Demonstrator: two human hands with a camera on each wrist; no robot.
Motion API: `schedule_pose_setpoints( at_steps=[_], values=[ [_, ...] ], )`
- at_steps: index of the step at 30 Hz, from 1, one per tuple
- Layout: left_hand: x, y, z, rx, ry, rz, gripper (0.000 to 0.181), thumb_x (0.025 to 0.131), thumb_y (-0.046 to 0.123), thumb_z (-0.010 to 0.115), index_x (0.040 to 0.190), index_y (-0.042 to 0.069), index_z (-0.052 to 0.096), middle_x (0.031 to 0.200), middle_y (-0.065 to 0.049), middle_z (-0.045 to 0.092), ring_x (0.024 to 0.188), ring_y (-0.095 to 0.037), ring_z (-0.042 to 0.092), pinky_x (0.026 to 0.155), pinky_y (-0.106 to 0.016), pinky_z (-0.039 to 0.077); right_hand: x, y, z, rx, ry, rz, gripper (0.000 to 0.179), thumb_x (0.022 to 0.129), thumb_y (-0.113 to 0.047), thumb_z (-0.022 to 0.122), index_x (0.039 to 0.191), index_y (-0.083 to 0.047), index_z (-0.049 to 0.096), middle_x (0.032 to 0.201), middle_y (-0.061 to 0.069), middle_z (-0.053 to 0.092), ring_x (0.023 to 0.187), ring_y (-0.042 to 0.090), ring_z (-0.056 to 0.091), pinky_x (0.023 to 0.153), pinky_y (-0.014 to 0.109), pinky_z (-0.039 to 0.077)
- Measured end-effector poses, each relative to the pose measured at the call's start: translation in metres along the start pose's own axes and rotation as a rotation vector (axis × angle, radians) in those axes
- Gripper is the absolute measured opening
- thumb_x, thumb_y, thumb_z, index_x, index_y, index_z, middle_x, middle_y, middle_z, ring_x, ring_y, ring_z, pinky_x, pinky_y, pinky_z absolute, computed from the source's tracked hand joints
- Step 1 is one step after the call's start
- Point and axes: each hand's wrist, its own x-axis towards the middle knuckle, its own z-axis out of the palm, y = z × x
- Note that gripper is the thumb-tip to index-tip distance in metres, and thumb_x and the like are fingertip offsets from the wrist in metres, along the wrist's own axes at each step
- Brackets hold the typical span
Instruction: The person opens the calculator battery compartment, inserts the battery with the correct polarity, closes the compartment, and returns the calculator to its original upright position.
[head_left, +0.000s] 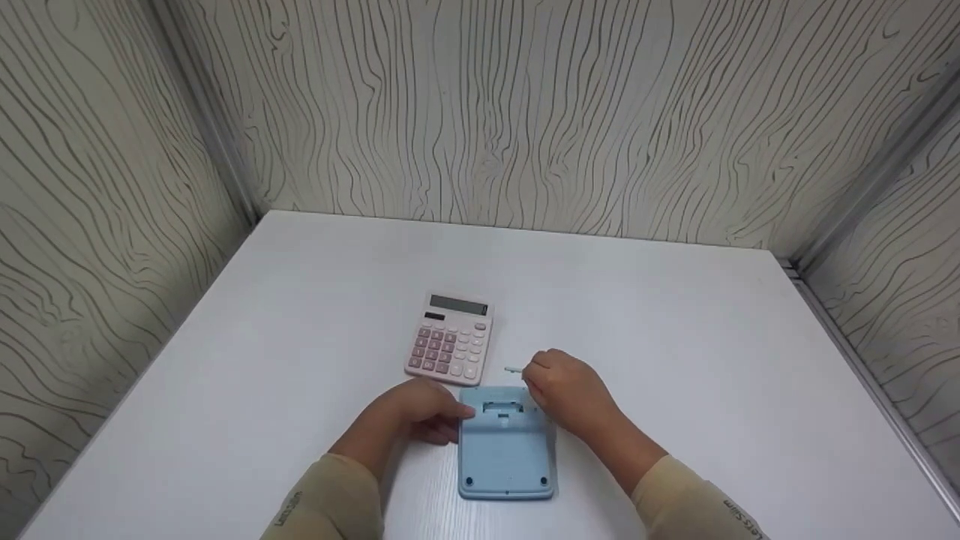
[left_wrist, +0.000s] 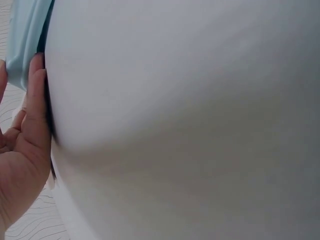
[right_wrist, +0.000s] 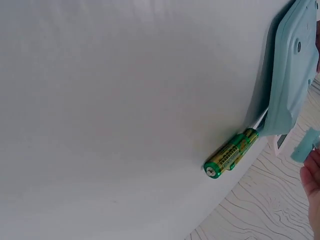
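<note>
A light blue calculator (head_left: 506,457) lies face down on the white table, its battery compartment (head_left: 502,407) uncovered near the far end. My left hand (head_left: 424,405) grips its left edge, thumb on the back and fingers at the side, low against the table in the left wrist view. Above the far right corner, my right hand (head_left: 566,386) pinches a small light blue battery cover (right_wrist: 304,145) between thumb and fingers. Green and gold batteries (right_wrist: 225,157) lie on the table beside the calculator in the right wrist view; the right hand hides them in the head view.
A pink calculator (head_left: 450,341) lies face up just beyond the blue one, keys and display showing. Wood-grain patterned panels (head_left: 487,112) stand behind the white table (head_left: 675,337) and along both sides.
</note>
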Motion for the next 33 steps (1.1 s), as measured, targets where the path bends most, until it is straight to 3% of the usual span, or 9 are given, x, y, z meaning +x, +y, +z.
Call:
schedule_pose_setpoints(
  at_steps=[7,18,26,33],
  values=[
    [-0.001,0.003,0.001,0.002,0.009,-0.026,0.027,0.074,0.030,0.074,0.084,0.006,0.069,0.074,-0.010,0.069,0.067,-0.019,0.067,0.061,-0.029,0.054,-0.008,0.027,0.009,-0.027,-0.023,0.080,0.005,0.079,-0.010,0.068,0.077,-0.014,0.066,0.072,-0.005,0.058,0.068,0.007,0.054,0.066,0.018,0.051],
    [-0.004,0.003,0.001,0.013,0.021,-0.015,0.027,0.073,0.032,0.074,0.083,0.007,0.069,0.074,-0.009,0.069,0.066,-0.019,0.067,0.061,-0.029,0.054,-0.019,0.049,0.013,-0.041,-0.264,0.299,0.005,0.083,-0.013,0.065,0.078,-0.011,0.066,0.070,-0.002,0.057,0.067,0.012,0.054,0.067,0.027,0.052],
    [-0.001,0.001,0.001,-0.008,0.007,-0.011,0.028,0.073,0.031,0.075,0.084,0.006,0.068,0.074,-0.010,0.069,0.067,-0.020,0.068,0.062,-0.030,0.054,-0.026,0.056,0.019,-0.063,-0.371,0.348,0.008,0.086,-0.014,0.061,0.084,-0.009,0.067,0.073,0.000,0.058,0.071,0.015,0.058,0.069,0.030,0.052],
    [0.001,-0.001,0.000,-0.032,-0.005,-0.010,0.028,0.074,0.030,0.074,0.084,0.005,0.068,0.075,-0.010,0.070,0.068,-0.020,0.068,0.062,-0.030,0.054,-0.025,0.057,0.023,-0.010,-0.432,0.390,0.008,0.087,-0.013,0.059,0.090,-0.009,0.065,0.078,0.001,0.058,0.075,0.018,0.059,0.073,0.033,0.052]
  ],
)
